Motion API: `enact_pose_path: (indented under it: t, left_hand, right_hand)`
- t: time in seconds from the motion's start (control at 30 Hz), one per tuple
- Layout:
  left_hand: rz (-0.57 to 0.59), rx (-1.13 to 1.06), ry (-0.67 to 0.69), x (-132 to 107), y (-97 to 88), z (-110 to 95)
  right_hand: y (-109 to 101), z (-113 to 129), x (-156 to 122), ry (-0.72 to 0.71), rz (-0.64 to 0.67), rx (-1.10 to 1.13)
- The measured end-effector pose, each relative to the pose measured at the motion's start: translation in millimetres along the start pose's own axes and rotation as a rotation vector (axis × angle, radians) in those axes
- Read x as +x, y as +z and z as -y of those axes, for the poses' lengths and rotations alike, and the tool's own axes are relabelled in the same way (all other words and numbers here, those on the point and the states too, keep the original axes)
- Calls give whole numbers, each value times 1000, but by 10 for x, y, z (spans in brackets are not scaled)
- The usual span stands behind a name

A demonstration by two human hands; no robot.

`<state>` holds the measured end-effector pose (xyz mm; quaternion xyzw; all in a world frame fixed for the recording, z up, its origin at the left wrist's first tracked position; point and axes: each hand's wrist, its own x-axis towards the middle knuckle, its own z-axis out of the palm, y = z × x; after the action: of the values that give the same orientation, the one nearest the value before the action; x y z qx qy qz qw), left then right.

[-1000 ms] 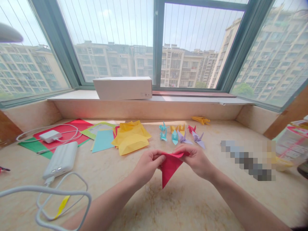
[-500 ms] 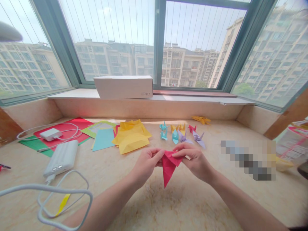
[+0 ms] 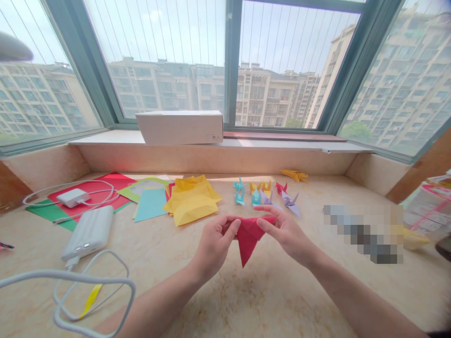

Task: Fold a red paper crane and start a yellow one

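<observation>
A red sheet of origami paper [image 3: 248,239], folded into a shape with a point hanging down, is held above the counter between both hands. My left hand [image 3: 218,239] pinches its left upper corner, thumb in front and the other fingers curled behind. On the other side my right hand [image 3: 287,232] grips the upper right part, its thumb on the front face and its fingers along the top edge. Beyond the hands stand several small folded paper cranes, among them a turquoise crane [image 3: 256,199], a lilac crane [image 3: 290,202] and a red crane [image 3: 281,188].
Crumpled yellow paper [image 3: 193,202] and a light blue sheet [image 3: 151,205] lie left of centre. Further left are a white power bank [image 3: 88,233], a charger [image 3: 73,197] and looping white cables. A white box [image 3: 179,127] rests on the sill; a blurred-out patch [image 3: 362,234] covers something at right.
My right thumb has come round to the front of the red paper, and the fingers have shifted to its top edge. The paper's right corner now spreads out further right.
</observation>
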<state>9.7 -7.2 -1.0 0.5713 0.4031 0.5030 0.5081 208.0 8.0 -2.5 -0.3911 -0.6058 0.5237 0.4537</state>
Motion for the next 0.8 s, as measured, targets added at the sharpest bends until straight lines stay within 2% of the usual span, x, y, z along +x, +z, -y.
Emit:
enact_pose_path:
  t: [0.17,0.33,0.47,0.67,0.8]
  left_hand:
    - [125,-57,-101,-14,4,4]
    - [256,8,-144,-26,11,35]
    - [282,34,-134,-27,22,31]
    - [339,4,-139,-26,25,20]
    - [374,-35,-145,-35,35,18]
  right_hand:
    - [18,-23,8,-30,-103,-96]
    - [33,-36,-11,-26,-81,-142]
    - [40,2,-23,-49,-111,-102]
    - [21,-4,-13,-121,-212,-185]
    - [47,2,-18,-125,-240,-159]
